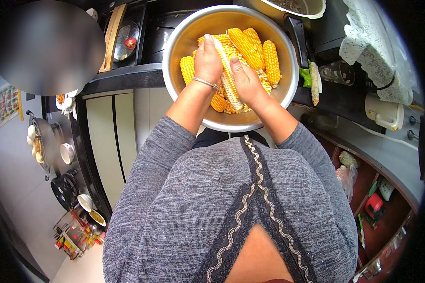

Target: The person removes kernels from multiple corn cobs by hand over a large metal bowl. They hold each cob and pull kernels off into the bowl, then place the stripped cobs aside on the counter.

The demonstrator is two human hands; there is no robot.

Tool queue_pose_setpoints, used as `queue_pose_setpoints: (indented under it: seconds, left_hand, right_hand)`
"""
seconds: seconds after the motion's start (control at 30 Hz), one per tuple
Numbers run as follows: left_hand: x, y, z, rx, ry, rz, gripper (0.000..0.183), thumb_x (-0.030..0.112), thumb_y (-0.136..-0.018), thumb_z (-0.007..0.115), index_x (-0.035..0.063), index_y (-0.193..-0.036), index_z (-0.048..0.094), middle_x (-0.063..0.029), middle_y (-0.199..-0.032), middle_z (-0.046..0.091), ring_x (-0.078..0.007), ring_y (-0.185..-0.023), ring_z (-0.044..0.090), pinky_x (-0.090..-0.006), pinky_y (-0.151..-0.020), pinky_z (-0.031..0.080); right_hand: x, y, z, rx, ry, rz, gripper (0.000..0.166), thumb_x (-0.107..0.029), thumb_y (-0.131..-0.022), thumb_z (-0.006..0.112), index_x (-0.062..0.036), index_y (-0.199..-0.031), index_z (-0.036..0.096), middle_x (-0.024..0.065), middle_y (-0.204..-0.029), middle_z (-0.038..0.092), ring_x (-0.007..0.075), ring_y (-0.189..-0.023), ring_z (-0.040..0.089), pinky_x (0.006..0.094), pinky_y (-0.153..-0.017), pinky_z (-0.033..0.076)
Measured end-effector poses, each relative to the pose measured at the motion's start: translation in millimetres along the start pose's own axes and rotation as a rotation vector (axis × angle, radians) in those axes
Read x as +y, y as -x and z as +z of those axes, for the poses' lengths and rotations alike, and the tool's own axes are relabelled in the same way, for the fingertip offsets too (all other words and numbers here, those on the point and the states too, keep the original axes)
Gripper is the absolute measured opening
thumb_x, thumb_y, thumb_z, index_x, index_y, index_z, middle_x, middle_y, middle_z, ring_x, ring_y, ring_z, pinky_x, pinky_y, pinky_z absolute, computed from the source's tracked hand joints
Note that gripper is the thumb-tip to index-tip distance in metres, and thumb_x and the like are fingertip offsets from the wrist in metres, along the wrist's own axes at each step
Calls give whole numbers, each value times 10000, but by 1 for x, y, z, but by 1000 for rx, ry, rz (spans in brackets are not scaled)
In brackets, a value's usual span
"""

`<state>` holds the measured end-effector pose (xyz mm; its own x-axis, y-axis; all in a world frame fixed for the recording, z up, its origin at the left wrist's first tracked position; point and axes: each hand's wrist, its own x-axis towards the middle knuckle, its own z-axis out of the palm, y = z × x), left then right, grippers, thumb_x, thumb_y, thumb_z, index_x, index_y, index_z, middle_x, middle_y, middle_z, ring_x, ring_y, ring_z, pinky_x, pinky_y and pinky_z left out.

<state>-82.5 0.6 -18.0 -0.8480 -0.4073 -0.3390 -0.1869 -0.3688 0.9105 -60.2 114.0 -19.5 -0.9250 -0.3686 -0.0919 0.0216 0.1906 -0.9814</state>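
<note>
A partly shelled ear of corn [228, 79] lies slantwise between my hands, with pale bare cob showing along its length beside rows of yellow kernels. My left hand [208, 63] grips its upper part, thumb pointing up. Around the lower part closes my right hand [247, 80], its thumb against the kernels. Both hands are inside a wide stainless steel bowl [170, 60]. Loose corn kernels [230, 108] cover part of its bottom. Whole ears of corn [246, 47] rest along the far side, and another ear [187, 69] leans at the left. My palms hide some of the kernels.
Right of the bowl, a bare corn cob [315, 85] lies by a green pepper [305, 76] and a glass [337, 72]. A black-handled pot [297, 39] stands behind. At left are a wooden board [112, 37] and a sink basin [140, 35] holding a plate [126, 42].
</note>
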Motion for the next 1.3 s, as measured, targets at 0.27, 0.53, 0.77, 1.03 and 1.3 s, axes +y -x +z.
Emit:
queue_pose_setpoints:
  seconds: [0.27, 0.53, 0.77, 1.03, 1.3]
  left_hand:
    - [-2, 0, -2, -63, 64, -59, 423, 368, -954, 346, -6, -926, 541, -47, -813, 557, -126, -736, 508, -281, -692, 431]
    - [-7, 8, 3, -56, -36, 146, 298, 295, -915, 489, -1, -891, 522, -54, -814, 568, -104, -735, 508, -266, -683, 437]
    - [-1, 17, 9, -14, -495, 454, 295, 269, -934, 423, 24, -790, 501, -77, -691, 542, -144, -650, 511, -298, -598, 421]
    - [6, 29, 20, -57, -550, 670, 299, 260, -928, 415, 16, -778, 503, -128, -649, 520, -216, -597, 500, -345, -585, 409]
    - [9, 6, 10, 106, -441, 484, 343, 292, -925, 420, 9, -749, 501, -152, -637, 513, -282, -580, 507, -385, -583, 410]
  right_hand:
    - [-10, 0, -6, -95, -188, 138, 520, -428, -953, 327, -1, -823, 593, 41, -736, 563, 104, -711, 501, 277, -668, 419]
    - [2, -18, -1, 20, -127, 73, 561, -465, -935, 342, 42, -1048, 556, 142, -979, 607, 172, -932, 552, 314, -844, 416]
    - [-18, -16, 8, -2, -559, 246, 506, -410, -958, 304, 16, -1036, 566, 105, -1015, 598, 157, -932, 545, 294, -841, 415]
    - [7, -26, 3, 33, -831, 513, 471, -424, -949, 336, -41, -1151, 521, 60, -1097, 558, 117, -976, 515, 264, -875, 399]
    - [-26, -11, 0, 127, -341, 315, 663, -540, -921, 276, 46, -1084, 542, 160, -1039, 570, 206, -991, 509, 307, -900, 376]
